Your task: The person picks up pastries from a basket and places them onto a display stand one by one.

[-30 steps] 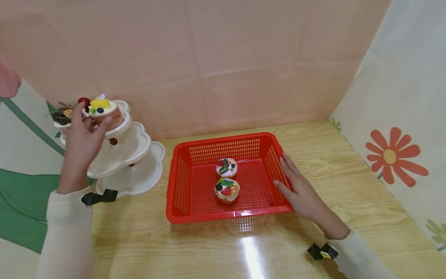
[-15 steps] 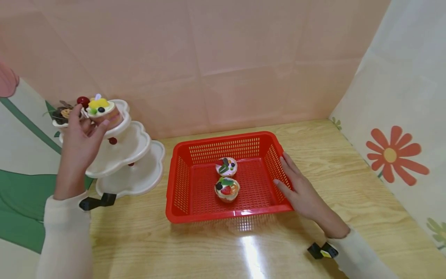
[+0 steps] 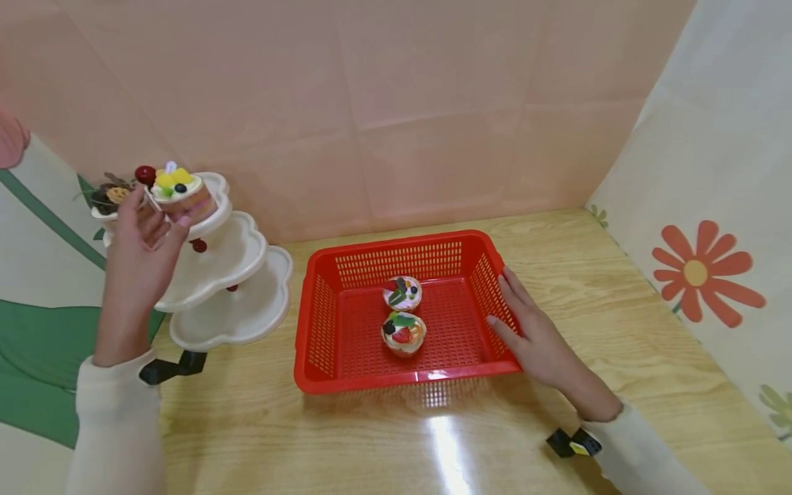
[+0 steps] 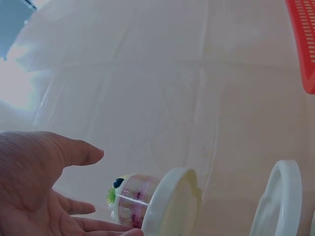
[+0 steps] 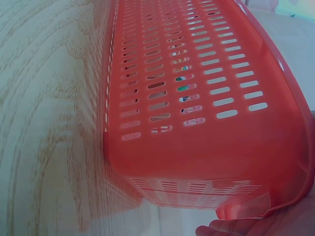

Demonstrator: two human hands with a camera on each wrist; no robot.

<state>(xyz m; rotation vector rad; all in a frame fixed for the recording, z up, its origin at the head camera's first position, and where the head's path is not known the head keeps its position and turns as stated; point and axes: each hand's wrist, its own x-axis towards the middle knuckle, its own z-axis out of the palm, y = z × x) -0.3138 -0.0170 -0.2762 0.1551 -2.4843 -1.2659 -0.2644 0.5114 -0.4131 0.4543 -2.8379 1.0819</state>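
My left hand [image 3: 139, 254] is at the top tier of a white three-tier dessert stand [image 3: 241, 309]. Close to its fingertips sits a small cake [image 3: 193, 205] with pink layers, cream, yellow fruit and a blueberry. In the left wrist view the thumb [image 4: 86, 153] stands apart from that cake [image 4: 138, 194], and the lower fingers reach the tier's rim. A dark-topped dessert [image 3: 111, 197] and a red cherry [image 3: 145, 174] show beyond the hand. My right hand [image 3: 538, 337] holds the right rim of a red basket [image 3: 408, 379], thumb inside and fingers outside.
Two fruit-topped cupcakes lie in the basket, the front one [image 3: 403, 335] close against the rear one [image 3: 402, 294]. Basket and stand are on a wood-grain table [image 3: 309, 447]. A pink cloth wall [image 3: 433, 124] rises behind, with a flower-printed panel [image 3: 705, 275] at right.
My left hand has drawn slightly left and down, its thumb coming away from the cake. The cake has turned a little leftward on the top tier. My right hand keeps its place on the basket.
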